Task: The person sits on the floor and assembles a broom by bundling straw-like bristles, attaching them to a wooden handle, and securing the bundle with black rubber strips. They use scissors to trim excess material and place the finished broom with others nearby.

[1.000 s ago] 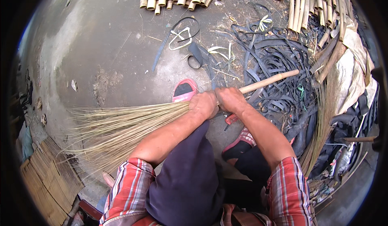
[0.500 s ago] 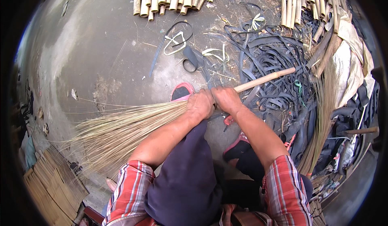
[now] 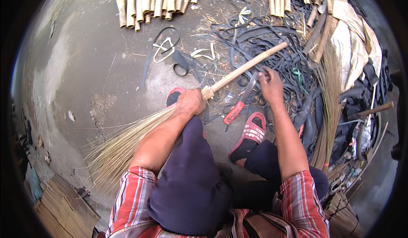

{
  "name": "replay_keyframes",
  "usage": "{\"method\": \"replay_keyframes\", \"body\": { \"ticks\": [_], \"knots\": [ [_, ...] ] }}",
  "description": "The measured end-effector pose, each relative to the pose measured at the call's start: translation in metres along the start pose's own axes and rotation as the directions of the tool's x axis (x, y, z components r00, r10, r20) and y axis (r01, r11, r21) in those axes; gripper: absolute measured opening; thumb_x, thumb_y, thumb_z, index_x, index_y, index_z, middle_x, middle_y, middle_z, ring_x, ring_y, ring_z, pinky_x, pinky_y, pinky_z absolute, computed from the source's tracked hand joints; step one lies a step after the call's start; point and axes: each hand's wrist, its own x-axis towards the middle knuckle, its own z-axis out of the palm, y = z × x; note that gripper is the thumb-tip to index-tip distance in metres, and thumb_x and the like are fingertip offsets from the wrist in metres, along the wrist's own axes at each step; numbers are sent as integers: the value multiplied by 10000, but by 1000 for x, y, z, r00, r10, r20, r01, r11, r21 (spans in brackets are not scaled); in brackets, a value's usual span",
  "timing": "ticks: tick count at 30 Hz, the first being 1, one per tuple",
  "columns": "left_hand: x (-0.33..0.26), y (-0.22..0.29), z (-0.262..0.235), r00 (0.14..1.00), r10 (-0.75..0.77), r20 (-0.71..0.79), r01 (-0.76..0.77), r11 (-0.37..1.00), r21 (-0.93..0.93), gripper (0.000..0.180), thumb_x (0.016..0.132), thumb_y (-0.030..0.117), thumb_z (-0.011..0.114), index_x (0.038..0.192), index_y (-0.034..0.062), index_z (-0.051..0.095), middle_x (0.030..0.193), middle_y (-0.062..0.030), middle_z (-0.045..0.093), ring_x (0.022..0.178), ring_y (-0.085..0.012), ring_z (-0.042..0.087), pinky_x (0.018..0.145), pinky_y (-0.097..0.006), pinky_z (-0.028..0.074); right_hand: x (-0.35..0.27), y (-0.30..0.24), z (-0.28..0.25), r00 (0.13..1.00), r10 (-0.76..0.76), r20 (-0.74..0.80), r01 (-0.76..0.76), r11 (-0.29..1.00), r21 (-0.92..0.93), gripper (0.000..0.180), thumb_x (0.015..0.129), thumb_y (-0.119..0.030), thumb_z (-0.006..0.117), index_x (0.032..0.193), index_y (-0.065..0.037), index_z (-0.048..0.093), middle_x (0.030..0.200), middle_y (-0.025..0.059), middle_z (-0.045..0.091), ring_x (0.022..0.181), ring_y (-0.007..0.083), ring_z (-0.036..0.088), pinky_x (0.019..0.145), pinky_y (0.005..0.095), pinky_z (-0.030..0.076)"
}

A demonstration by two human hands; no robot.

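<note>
A broom of pale dry grass [image 3: 131,142] lies slantwise across my left thigh, its bristles fanning to the lower left. My left hand [image 3: 191,102] is wrapped round the bundle, just below a pale binding [image 3: 207,92] at its neck. From there a bamboo handle [image 3: 250,65] runs up to the right. My right hand [image 3: 272,87] is off the broom, with thumb and fingers closed at the blade end of a red-handled knife [image 3: 233,112]. The knife points its handle toward my feet; the exact grip at the blade tip is hard to make out.
Black rubber strips [image 3: 272,46] pile up beyond my right hand. Bamboo sticks [image 3: 153,2] lie at the far left, and more bamboo [image 3: 278,0] at the far right. Another grass bundle [image 3: 327,110] and a pale sack [image 3: 350,46] are on the right. Flattened cardboard [image 3: 66,212] lies near left.
My right hand has left the broom's neck and moved right to the knife blade, uncovering the binding. My left hand still grips the bundle; the broom handle has tilted up more steeply. The view has shifted.
</note>
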Motion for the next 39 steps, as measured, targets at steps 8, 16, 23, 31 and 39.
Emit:
{"method": "replay_keyframes", "body": {
  "ticks": [8, 16, 23, 31, 39],
  "knots": [
    [5, -1, -12, 999, 5, -50, -2, 998, 56, 389, 871, 210, 688, 1190, -9, 729, 1143, -314, 735, 1131, -444, 715, 995, -504, 562, -68, 102, -5, 923, 382, 36, -370, 912, -176, 340, 980, -336, 681, 1089, -31, 784, 1005, 227, 768, 976, 400, 741, 862, 458, 569],
    [-1, -1, -12, 998, -16, -67, 18, 999, 32, 416, 890, 233, 707, 1225, -14, 699, 1155, -281, 746, 1132, -420, 721, 999, -478, 566, -69, 73, 64, 635, 723, 273, -755, 505, 419, 305, 993, -349, 744, 925, -53, 714, 778, 21, 667, 641, 149, 595, 625, 314, 474],
    [-1, -3, -10, 998, -19, -60, 19, 1000, 12, 404, 897, 249, 713, 1204, -13, 710, 1153, -279, 747, 1119, -416, 728, 988, -477, 574, -73, 26, 59, 884, 458, 92, -364, 552, 751, 175, 1059, -185, 644, 1140, -30, 653, 782, 36, 637, 683, 140, 586, 706, 278, 480],
    [-1, -6, -5, 994, -15, -107, 18, 999, 29, 382, 905, 251, 707, 1194, 1, 714, 1152, -274, 748, 1110, -414, 732, 978, -482, 579, -9, -38, -49, 942, 328, 68, -270, 619, 737, 226, 1092, -209, 599, 1204, -23, 662, 733, -2, 575, 616, 100, 523, 592, 260, 459],
    [0, 0, -8, 995, -61, -77, 65, 997, 52, 428, 914, 291, 706, 1263, 44, 697, 1201, -273, 736, 1152, -414, 714, 1001, -497, 559, 70, 50, -169, 764, 222, -606, -86, 966, 244, 372, 1066, -322, 640, 1220, 16, 669, 957, 107, 727, 826, 177, 703, 787, 307, 571]
  ]
}}
